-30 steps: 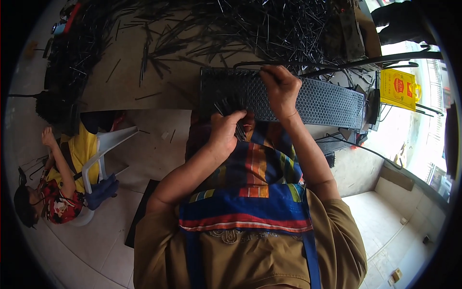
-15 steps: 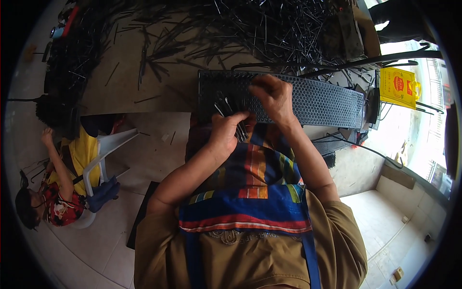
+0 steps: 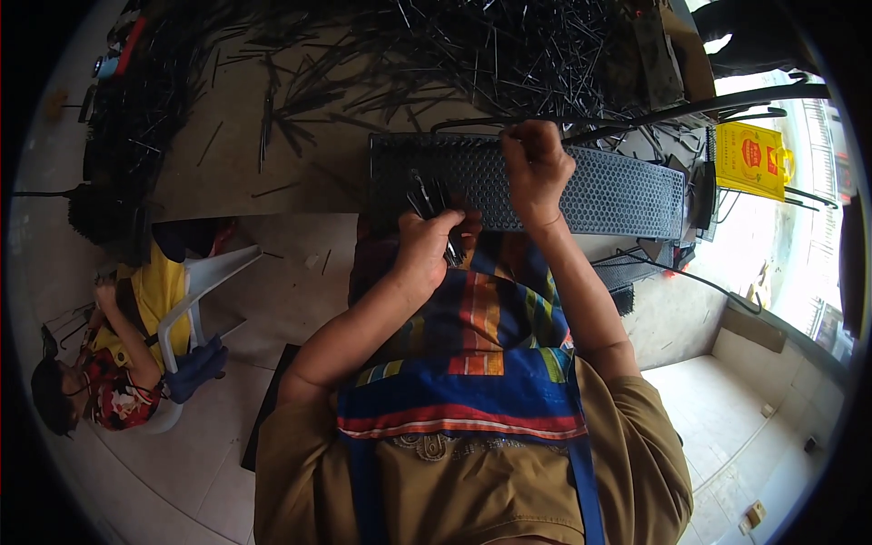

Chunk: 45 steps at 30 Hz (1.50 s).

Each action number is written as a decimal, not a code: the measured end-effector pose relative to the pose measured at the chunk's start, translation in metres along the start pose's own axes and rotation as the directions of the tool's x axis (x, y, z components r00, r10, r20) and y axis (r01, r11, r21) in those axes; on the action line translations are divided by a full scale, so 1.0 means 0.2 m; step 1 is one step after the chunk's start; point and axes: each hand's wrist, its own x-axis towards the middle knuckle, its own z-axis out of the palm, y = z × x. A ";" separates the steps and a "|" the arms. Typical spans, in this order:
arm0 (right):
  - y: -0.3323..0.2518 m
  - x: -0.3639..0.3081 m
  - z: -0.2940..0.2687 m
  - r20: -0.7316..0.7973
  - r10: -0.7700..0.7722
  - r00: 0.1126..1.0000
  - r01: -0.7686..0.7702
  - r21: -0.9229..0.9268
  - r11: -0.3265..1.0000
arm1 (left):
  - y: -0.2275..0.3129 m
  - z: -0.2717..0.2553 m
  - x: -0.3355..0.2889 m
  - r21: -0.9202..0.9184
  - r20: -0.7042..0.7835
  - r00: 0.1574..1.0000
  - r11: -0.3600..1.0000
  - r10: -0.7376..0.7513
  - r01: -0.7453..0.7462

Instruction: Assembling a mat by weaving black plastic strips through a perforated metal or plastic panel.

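Partly visible black strips (image 3: pixel 425 196) tight in left hand (image 3: pixel 423 243), grip of right hand (image 3: pixel 541 178) unclear

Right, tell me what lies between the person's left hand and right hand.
In the head view, a stretch of the dark perforated panel shows between the left hand, holding a bundle of thin dark strips, and the right hand.

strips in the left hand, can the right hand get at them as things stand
Probably yes: the right hand is over the perforated panel, to the right of the strips, whose upper ends stick out of the left hand, and nothing seems to stand between.
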 end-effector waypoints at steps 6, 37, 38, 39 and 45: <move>-0.01 0.01 0.02 0.219 -0.249 0.943 0.311 -0.327 0.892 | 0.02 0.01 -0.01 -0.021 -0.011 0.999 0.999 -0.048 0.048; -0.03 0.00 -0.07 0.134 -0.218 0.967 0.245 -0.238 0.940 | 0.00 0.02 0.00 0.011 0.035 0.997 0.998 -0.068 0.067; -0.01 -0.01 -0.07 0.135 -0.220 0.966 0.247 -0.238 0.939 | 0.00 0.02 0.01 0.002 0.043 0.997 0.998 -0.061 0.061; 0.01 -0.03 -0.07 0.126 -0.190 0.974 0.217 -0.248 0.944 | 0.00 0.02 0.01 0.000 0.044 0.997 0.998 -0.060 0.060; 0.01 -0.02 -0.06 0.168 -0.215 0.962 0.266 -0.403 0.876 | 0.00 0.04 0.01 -0.012 0.024 0.996 0.996 -0.090 0.090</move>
